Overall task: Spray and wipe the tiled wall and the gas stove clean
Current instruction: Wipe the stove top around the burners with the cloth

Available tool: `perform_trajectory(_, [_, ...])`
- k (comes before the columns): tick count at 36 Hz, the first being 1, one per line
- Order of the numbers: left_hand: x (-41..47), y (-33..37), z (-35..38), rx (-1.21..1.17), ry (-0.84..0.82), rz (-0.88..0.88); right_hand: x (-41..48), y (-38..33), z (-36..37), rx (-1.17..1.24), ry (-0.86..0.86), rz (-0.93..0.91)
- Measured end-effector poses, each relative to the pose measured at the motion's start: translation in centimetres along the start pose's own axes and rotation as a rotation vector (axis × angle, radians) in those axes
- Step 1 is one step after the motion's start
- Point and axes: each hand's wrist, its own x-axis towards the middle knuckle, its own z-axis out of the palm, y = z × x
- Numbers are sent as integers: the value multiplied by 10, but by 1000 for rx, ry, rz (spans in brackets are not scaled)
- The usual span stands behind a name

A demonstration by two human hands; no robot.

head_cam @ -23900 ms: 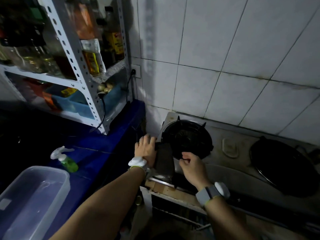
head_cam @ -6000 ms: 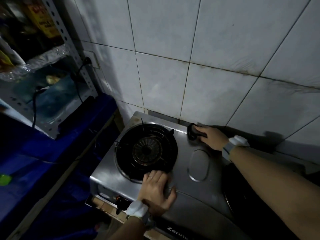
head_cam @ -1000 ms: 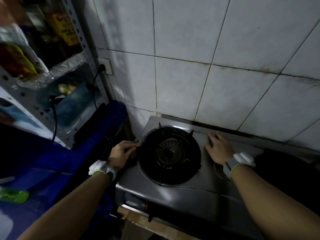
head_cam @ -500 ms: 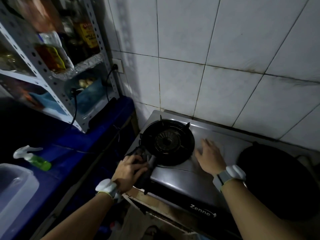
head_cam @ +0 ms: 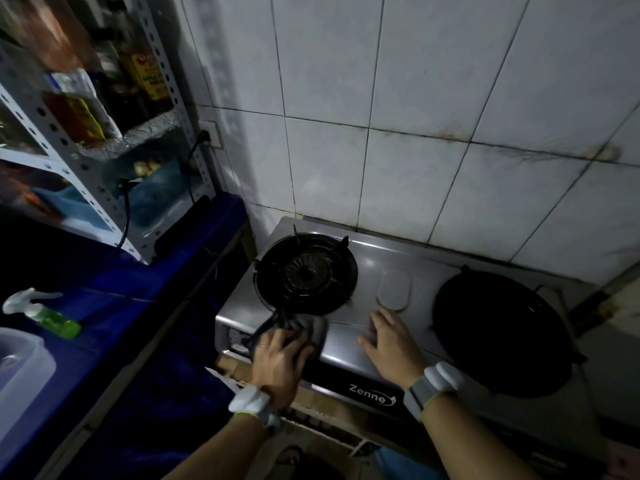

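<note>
Presses a dark cloth point(head_cam: 313, 330) onto the front left corner of the gas stove point(head_cam: 375, 265) with the left hand point(head_cam: 281, 356), curled around it. Braces with the right hand point(head_cam: 391, 344), spread flat beside it. Looks soft, limp (probably damp); best bunched under the palm.

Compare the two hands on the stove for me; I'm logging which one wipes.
The left hand grips a dark cloth on the front left corner of the gas stove; the right hand holds nothing. The left hand's fingers curl over the cloth; the right hand's lie flat and spread on bare steel. Both wear a white wristband.
</note>
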Motion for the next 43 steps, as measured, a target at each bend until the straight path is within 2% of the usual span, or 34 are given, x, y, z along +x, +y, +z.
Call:
perform_trajectory(3, [-1, 32, 6, -85, -14, 212, 0, 2, -1, 16, -2, 13])
perform_trajectory(6, [1, 33, 6, -117, -66, 298, 4, 4, -2, 24, -7, 34])
perform_trajectory(8, [3, 14, 2, -88, -70, 269, 6, 5, -3, 32, -16, 40])
perform_trajectory(11, [5, -18, -7, -15, -69, 105, 7, 9, -4, 49, -31, 32])
perform_trajectory(14, [3, -17, -12, 113, -96, -4, 6, 13, -8, 46, -63, 4])
perform_trajectory(16, [0, 3, -8, 158, -114, 21, 5, 13, -13, 41, -102, -7])
perform_trajectory(19, [1, 43, 8, 130, -130, 163, 8, 15, -18, 17, -109, -17])
perform_trajectory(23, [16, 80, 25, 131, -121, 105, 11, 13, -18, 49, -132, 27])
perform_trajectory(29, [-1, 56, 32, 54, -281, 313, 8, 7, -12, 84, -78, 50])
perform_trajectory(37, [2, -40, -16, 50, -214, 1, 4, 7, -3, 101, -45, 44])
perform_trajectory(39, [9, -56, -24, 67, -205, -145, 4, 7, -3, 104, -40, 46])
perform_trajectory(41, [23, -73, -31, 101, -221, -268, 4, 8, -2, 103, -44, 59])
perform_trajectory(43, [39, -85, -36, 156, -265, -310, 3, 6, -4, 90, -82, 73])
